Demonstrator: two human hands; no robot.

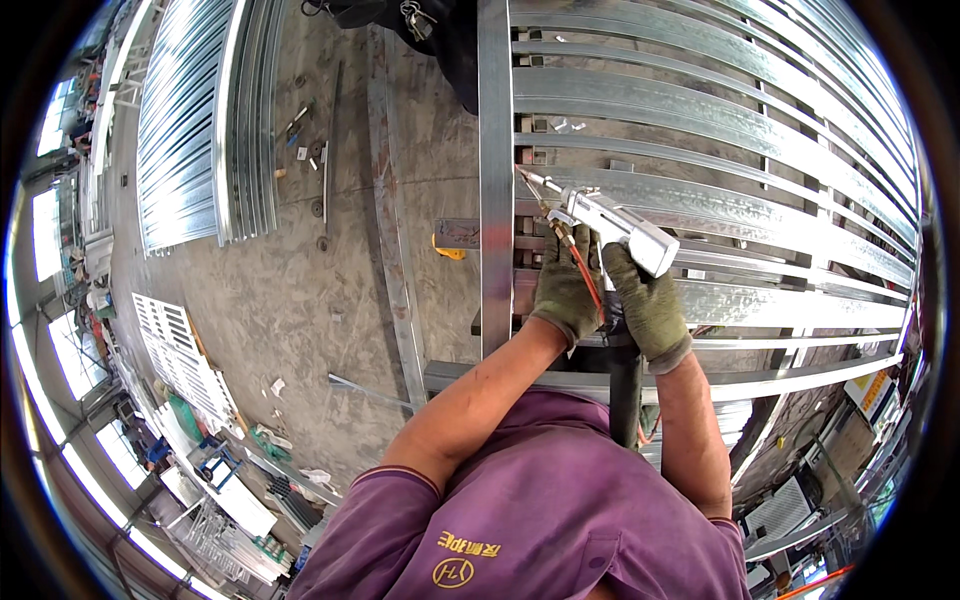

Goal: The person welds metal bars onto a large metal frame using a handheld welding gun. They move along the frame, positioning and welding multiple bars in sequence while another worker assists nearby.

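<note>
Both my hands wear olive-green work gloves and hold a silver hand-held welding gun (pixel 625 232). My right hand (pixel 650 308) is closed around its grip, below the boxy rear end. My left hand (pixel 568 288) is closed at the front part, beside a thin orange hose (pixel 588 268) that runs up to the nozzle. The tip of the gun points up and left, at the edge of an upright square steel tube (pixel 497 190). Several galvanized steel slats (pixel 640 190) meet that tube from the right. A thick black hose (pixel 625 392) drops from the gun toward my body.
A stack of shiny corrugated metal profiles (pixel 185 120) lies at the upper left. A rusty steel beam (pixel 390 215) runs along the concrete floor. White slatted panels (pixel 180 350) lie further left. Dark clothing with hanging keys (pixel 416 20) shows at the top, likely another person.
</note>
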